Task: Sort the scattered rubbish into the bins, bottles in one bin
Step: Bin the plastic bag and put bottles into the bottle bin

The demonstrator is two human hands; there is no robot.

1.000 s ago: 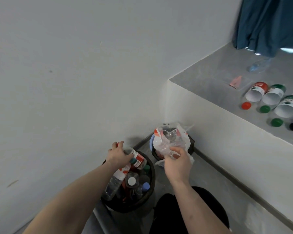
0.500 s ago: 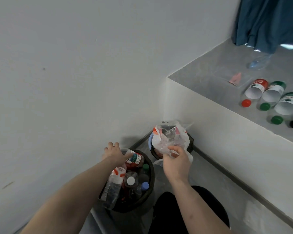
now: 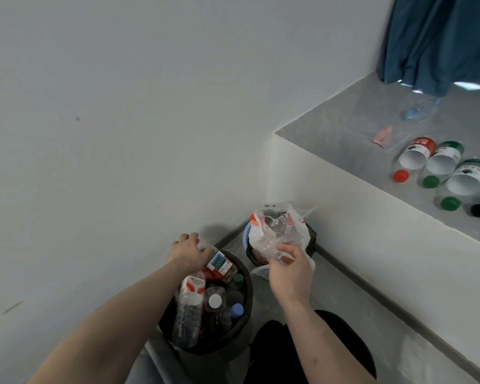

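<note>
A black bin (image 3: 240, 332) on the floor by the wall is full of plastic bottles. My left hand (image 3: 187, 252) grips a red-labelled bottle (image 3: 219, 264) at the bin's far rim, lying on the pile. A second bin (image 3: 246, 239) with a blue rim stands behind it in the corner, stuffed with crumpled clear and white plastic bags (image 3: 279, 230). My right hand (image 3: 290, 268) is closed on the front of that plastic, above the gap between the two bins.
A raised grey ledge (image 3: 330, 139) runs along the right. On it lie three open label sleeves (image 3: 444, 162), red, green and black caps (image 3: 430, 181), a pink scrap (image 3: 383, 135) and a clear bottle (image 3: 420, 109) under a blue curtain (image 3: 441, 40). My dark-trousered knee (image 3: 283, 353) is beside the bins.
My left hand has lowered the red-labelled bottle onto the pile in the black bin. My right hand stays closed on the plastic at the second bin.
</note>
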